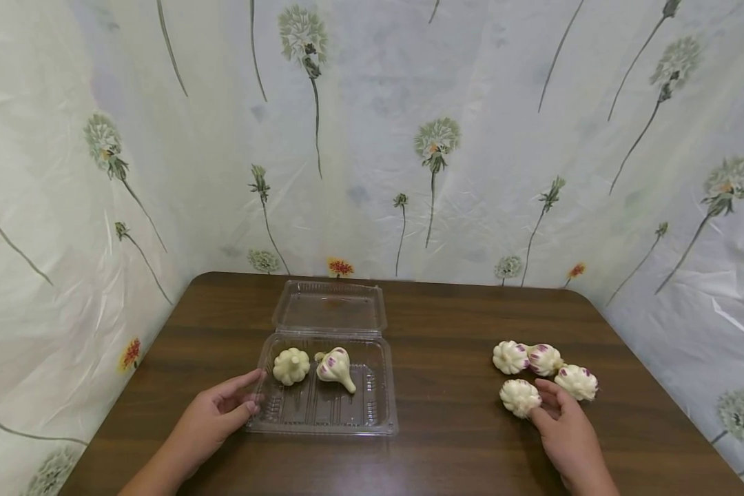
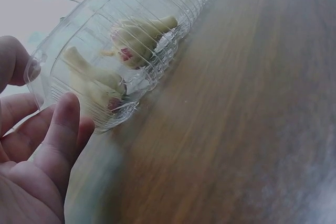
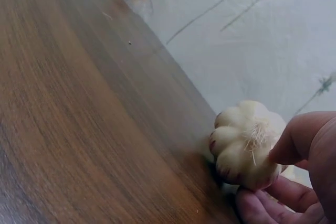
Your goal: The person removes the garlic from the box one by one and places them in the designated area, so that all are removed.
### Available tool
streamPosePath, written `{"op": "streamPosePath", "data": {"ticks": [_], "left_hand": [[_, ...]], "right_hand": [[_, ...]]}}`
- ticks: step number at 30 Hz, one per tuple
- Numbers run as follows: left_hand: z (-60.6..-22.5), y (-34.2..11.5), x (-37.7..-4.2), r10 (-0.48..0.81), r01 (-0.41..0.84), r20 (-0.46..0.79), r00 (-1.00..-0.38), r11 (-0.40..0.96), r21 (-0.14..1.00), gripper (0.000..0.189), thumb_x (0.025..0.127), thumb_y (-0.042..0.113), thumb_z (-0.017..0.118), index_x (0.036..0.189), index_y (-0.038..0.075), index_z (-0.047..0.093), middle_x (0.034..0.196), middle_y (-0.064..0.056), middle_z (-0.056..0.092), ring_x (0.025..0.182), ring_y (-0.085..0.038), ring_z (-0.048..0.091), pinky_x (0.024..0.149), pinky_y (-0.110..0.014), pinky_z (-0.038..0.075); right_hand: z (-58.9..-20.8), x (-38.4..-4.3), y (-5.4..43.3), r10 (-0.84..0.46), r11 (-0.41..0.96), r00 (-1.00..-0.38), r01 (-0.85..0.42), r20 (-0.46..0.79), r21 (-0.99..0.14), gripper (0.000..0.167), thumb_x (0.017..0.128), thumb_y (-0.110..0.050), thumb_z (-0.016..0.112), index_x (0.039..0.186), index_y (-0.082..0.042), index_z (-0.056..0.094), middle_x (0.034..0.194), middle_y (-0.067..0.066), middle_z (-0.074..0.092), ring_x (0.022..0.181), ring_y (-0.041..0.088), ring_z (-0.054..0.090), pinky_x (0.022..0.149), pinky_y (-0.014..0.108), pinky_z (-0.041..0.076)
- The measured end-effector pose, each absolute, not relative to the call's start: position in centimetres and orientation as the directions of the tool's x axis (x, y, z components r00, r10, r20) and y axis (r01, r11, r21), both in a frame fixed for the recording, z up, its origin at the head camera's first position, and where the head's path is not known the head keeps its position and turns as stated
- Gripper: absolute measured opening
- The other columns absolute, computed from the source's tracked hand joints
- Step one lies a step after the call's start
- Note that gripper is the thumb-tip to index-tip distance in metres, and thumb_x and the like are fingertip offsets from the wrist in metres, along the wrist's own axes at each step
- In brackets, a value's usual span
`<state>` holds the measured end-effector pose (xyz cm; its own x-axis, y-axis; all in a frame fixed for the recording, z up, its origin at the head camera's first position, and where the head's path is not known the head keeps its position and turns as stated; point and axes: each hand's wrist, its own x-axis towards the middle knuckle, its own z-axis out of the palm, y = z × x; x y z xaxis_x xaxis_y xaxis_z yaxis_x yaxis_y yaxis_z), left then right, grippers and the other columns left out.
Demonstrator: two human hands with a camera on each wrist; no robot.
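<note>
A clear plastic clamshell container (image 1: 381, 413) lies with its lid (image 1: 331, 310) folded back. Inside it are two garlic bulbs, a round one (image 1: 291, 366) and one with a long stem (image 1: 335, 366). My left hand (image 1: 220, 411) holds the container's left rim, fingertips and thumb at the edge. On the right, my right hand (image 1: 564, 427) pinches a garlic bulb (image 3: 247, 142) between thumb and fingers, its roots facing the wrist camera. Just beyond that hand lie three more bulbs: a left one (image 1: 510, 357), a middle one (image 1: 544, 359) and a right one (image 1: 576, 382).
Everything stands on a dark wooden table (image 1: 446, 393) with rounded far corners. A pale curtain (image 1: 372, 172) printed with dandelions hangs behind the table and along both sides.
</note>
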<state>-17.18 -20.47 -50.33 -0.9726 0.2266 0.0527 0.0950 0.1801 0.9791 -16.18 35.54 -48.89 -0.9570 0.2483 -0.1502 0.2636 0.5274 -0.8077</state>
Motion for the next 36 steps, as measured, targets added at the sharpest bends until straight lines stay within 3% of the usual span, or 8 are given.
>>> {"op": "streamPosePath", "data": {"ticks": [4,16,27,29,34,36], "left_hand": [[-50.3,-20.5,-17.2,0.226,0.09,0.048,-0.973,0.18,0.98,0.054,0.099,0.006,0.07,0.15,-0.001,0.054,0.154,-0.024,0.053,0.113,-0.003,0.069,0.089,-0.02,0.059],[-50.1,-20.5,-17.2,0.225,0.104,0.06,-0.973,0.189,0.977,0.054,0.099,0.006,0.07,0.15,-0.001,0.054,0.154,-0.023,0.052,0.113,-0.003,0.069,0.089,-0.02,0.059],[-50.2,-20.4,-17.1,0.225,0.084,0.044,-0.973,0.168,0.982,0.054,0.099,0.007,0.07,0.151,-0.001,0.054,0.155,-0.023,0.052,0.114,-0.005,0.069,0.089,-0.019,0.058],[-50.2,-20.4,-17.1,0.222,0.085,0.047,-0.974,0.165,0.983,0.054,0.099,0.006,0.07,0.15,-0.001,0.054,0.154,-0.023,0.053,0.114,-0.005,0.069,0.089,-0.019,0.058],[-50.0,-20.4,-17.2,0.22,0.1,0.063,-0.973,0.162,0.982,0.054,0.099,0.005,0.07,0.15,-0.002,0.054,0.154,-0.024,0.052,0.114,-0.006,0.069,0.088,-0.02,0.059],[-50.0,-20.5,-17.2,0.226,0.106,0.069,-0.972,0.158,0.982,0.054,0.099,0.005,0.07,0.151,-0.002,0.053,0.155,-0.024,0.051,0.113,-0.005,0.069,0.088,-0.02,0.059]], "right_hand": [[-48.8,-16.3,35.5,0.254,0.518,-0.954,0.275,-0.162,-0.81,0.063,0.104,-0.01,0.047,0.163,-0.003,0.026,0.16,0.031,0.034,0.143,0.045,0.041,0.086,0.021,0.05],[-48.9,-16.4,35.6,0.282,0.517,-0.946,0.292,-0.161,-0.805,0.062,0.105,-0.012,0.045,0.164,-0.004,0.027,0.16,0.031,0.035,0.145,0.043,0.04,0.083,0.018,0.048],[-48.7,-16.1,35.1,0.371,0.508,-0.924,0.289,-0.097,-0.812,0.056,0.105,-0.01,0.044,0.16,-0.002,0.035,0.157,0.029,0.04,0.145,0.043,0.039,0.076,0.005,0.04],[-48.6,-16.1,35.0,0.402,0.514,-0.913,0.281,-0.062,-0.81,0.055,0.104,-0.008,0.045,0.158,-0.002,0.038,0.155,0.028,0.043,0.143,0.042,0.042,0.08,0.01,0.043],[-48.2,-15.9,34.5,0.478,0.549,-0.877,0.25,0.055,-0.797,0.054,0.101,-0.007,0.046,0.154,0.0,0.044,0.151,0.027,0.047,0.138,0.043,0.046,0.097,0.04,0.047],[-48.1,-15.7,34.2,0.506,0.567,-0.855,0.229,0.115,-0.791,0.052,0.1,-0.007,0.048,0.151,0.0,0.048,0.148,0.025,0.049,0.134,0.041,0.049,0.096,0.037,0.046]]}}
